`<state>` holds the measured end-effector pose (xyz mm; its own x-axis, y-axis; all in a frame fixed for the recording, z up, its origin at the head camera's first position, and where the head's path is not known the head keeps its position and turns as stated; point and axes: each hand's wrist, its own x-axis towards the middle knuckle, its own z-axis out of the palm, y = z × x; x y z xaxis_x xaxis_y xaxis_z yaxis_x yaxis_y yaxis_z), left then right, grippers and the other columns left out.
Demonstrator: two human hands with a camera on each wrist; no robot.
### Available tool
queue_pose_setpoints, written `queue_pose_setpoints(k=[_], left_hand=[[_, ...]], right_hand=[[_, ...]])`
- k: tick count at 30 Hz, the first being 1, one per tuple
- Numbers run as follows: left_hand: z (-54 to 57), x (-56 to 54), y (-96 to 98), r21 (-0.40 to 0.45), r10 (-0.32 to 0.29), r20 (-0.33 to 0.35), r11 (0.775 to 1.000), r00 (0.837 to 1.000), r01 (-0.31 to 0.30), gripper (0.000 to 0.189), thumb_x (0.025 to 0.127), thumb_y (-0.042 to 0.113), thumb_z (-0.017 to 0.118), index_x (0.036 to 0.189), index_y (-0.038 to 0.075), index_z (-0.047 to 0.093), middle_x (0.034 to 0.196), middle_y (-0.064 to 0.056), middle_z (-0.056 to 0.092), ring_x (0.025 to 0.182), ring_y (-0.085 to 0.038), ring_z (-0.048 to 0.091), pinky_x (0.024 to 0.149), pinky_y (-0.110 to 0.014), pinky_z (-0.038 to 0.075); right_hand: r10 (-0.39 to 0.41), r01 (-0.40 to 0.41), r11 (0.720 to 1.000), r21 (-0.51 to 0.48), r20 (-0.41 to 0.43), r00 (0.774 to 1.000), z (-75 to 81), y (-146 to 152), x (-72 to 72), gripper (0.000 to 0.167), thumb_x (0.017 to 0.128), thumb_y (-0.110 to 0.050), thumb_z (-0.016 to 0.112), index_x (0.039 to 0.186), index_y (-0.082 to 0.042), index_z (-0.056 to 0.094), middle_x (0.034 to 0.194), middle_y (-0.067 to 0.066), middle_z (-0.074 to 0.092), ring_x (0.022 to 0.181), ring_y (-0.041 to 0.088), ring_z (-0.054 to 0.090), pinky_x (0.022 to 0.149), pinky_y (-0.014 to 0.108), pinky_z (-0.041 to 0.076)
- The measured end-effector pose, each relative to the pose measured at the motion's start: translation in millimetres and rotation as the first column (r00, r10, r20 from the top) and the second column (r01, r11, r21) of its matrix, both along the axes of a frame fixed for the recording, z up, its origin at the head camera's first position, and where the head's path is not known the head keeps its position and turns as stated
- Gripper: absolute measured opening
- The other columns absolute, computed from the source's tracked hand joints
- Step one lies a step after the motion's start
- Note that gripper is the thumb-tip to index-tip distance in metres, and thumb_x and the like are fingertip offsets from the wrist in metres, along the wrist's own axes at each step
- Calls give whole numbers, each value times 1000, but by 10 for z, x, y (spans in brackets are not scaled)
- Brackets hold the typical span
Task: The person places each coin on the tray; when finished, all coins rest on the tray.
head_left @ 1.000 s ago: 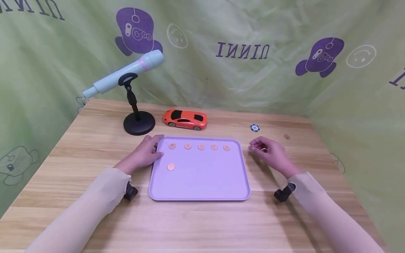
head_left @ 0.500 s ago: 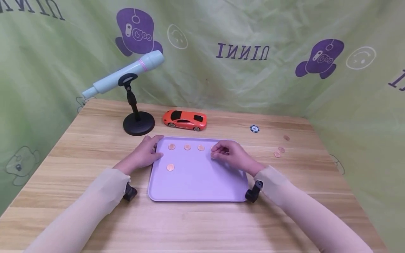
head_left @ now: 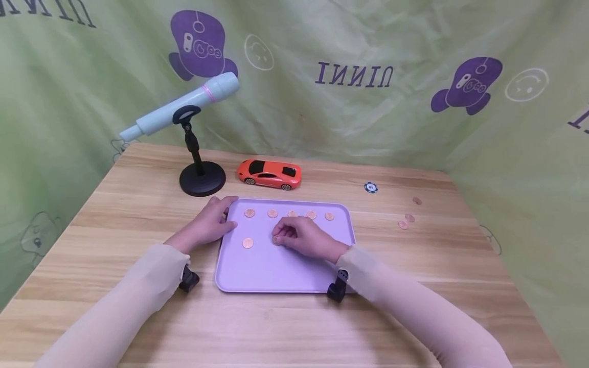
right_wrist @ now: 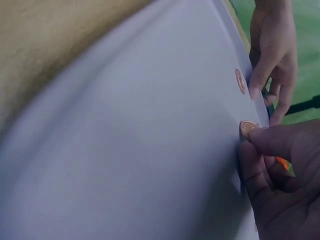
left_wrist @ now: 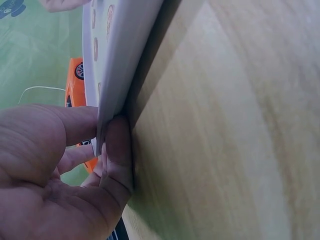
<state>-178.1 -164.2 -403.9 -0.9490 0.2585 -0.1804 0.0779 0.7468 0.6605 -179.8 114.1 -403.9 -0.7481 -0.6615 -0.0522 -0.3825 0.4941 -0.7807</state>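
A purple tray (head_left: 285, 276) lies on the table, with a row of several copper coins along its far side and one coin (head_left: 248, 243) below the row's left end. My left hand (head_left: 209, 222) grips the tray's left edge; the left wrist view shows the thumb on top of the rim and a finger beneath it. Over the middle of the tray, my right hand (head_left: 306, 237) pinches a copper coin (right_wrist: 247, 129) between thumb and finger, close above the surface. That hand partly covers the row's middle coin (head_left: 292, 213) in the head view.
Behind the tray sits an orange toy car (head_left: 269, 174). To its left a light blue microphone (head_left: 181, 106) rests on a black stand (head_left: 202, 179). A poker chip (head_left: 370, 187) and several loose coins, one of them a coin (head_left: 403, 225), lie on the table at right.
My right hand has moved left from beside the tray's right edge to over its middle, carrying a coin. The left hand stays on the tray's edge.
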Motion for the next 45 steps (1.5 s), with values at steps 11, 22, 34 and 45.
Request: queue_pose_setpoints(k=[11,22,34,45], left_hand=[[-3,-9,14,-6,4,-5,1000,1000,-4,68,101,9,64,160,-3,32,129,-30,47,98,-29,56,84,-35,53],[39,20,13,5,17,2,1000,1000,-17,68,101,8,64,160,-3,32,126,-29,47,94,-27,56,79,-31,51],[31,32,-10,9,21,11,1000,1000,-21,69,101,9,64,161,-3,31,127,-30,47,95,-28,56,80,-32,53],[13,15,16,4,25,17,1000,1000,-25,68,102,9,62,162,-1,30,128,-28,46,97,-28,55,83,-32,52]], right_hand=[[20,-15,997,71,-69,997,10,-137,34,11,97,-4,71,107,-5,75,96,6,72,87,10,60,82,20,52],[86,-65,986,156,-131,988,38,-180,17,13,96,-2,71,107,-5,76,98,5,74,88,11,61,83,22,53],[77,-65,988,140,-78,994,57,-175,36,13,97,-5,72,110,-3,73,100,6,72,90,11,62,84,21,54],[30,-29,997,66,-15,999,77,62,-16,16,100,-9,67,115,-4,71,105,7,71,95,11,62,88,23,53]])
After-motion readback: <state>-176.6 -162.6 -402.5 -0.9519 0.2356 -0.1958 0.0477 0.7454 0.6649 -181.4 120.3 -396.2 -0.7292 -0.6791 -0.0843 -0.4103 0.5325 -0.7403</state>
